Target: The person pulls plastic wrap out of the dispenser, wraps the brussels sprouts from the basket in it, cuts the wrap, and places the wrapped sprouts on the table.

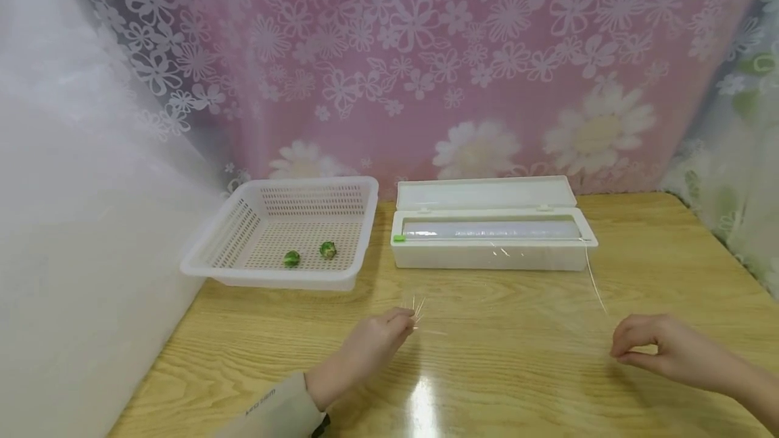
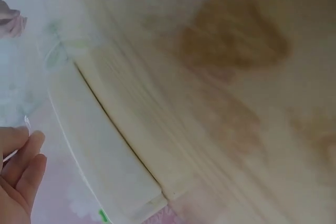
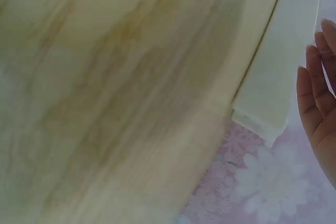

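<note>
A sheet of clear cling film (image 1: 505,296) stretches forward from a white dispenser box (image 1: 487,259) over the wooden table. Its near left corner is bunched between the thumb and fingers of my left hand (image 1: 368,343). On the other side my right hand (image 1: 675,350) pinches the near right corner, thumb and forefinger together. Inside the box, whose lid (image 1: 487,193) stands up at the back, lies the film roll (image 1: 493,230). A green slider (image 1: 399,238) sits at the left end of its front edge. Both wrist views show the box too, beyond the fingers.
Left of the box stands a white perforated basket (image 1: 274,280) with two small green balls, like Brussels sprouts (image 1: 328,249), inside. A pink flowered curtain (image 1: 414,86) hangs behind the table (image 1: 517,397). White sheeting (image 1: 91,222) borders the left side.
</note>
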Tool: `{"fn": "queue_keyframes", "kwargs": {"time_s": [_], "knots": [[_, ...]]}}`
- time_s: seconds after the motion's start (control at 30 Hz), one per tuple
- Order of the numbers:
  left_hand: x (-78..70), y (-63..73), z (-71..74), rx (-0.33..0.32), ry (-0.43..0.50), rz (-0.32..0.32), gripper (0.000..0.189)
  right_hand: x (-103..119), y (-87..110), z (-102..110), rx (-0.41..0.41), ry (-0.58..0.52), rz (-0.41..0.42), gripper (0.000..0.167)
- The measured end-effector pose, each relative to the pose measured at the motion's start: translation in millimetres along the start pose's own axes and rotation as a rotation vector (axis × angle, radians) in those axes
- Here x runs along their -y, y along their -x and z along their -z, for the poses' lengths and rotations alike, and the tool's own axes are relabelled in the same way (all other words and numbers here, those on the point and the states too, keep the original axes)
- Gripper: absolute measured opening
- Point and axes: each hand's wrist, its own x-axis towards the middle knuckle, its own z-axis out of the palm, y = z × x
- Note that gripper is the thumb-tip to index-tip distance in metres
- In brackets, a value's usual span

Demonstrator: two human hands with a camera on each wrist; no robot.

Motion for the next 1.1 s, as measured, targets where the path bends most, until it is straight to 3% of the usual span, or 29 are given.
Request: {"fn": "queue_keyframes", "kwargs": {"time_s": [0.3,0.5,0.63,0.8,1.1], "knots": [[11.5,1.3,-3.3,0.078,-0.097,-0.122,0.015,-7,-0.4,-7,0.031,0.0,-0.001,0.043],[21.0,2.6,-7.5,0.167,-0.06,-0.191,0.014,-10,-1.8,-10,0.067,-0.008,-0.049,0.04],[25.1,2.3,-9.3,0.267,-0.037,-0.193,0.005,-15,-1.2,-14,0.069,-0.036,-0.004,0.04],[26.5,0.6,-10.9,0.388,-0.069,-0.194,0.009,-18,-1.1,-18,0.055,0.06,0.041,0.039],[25.7,-2.3,-14.1,0.507,-0.13,-0.236,0.013,-18,-3.1,-21,0.115,0.099,-0.011,0.027]]}}
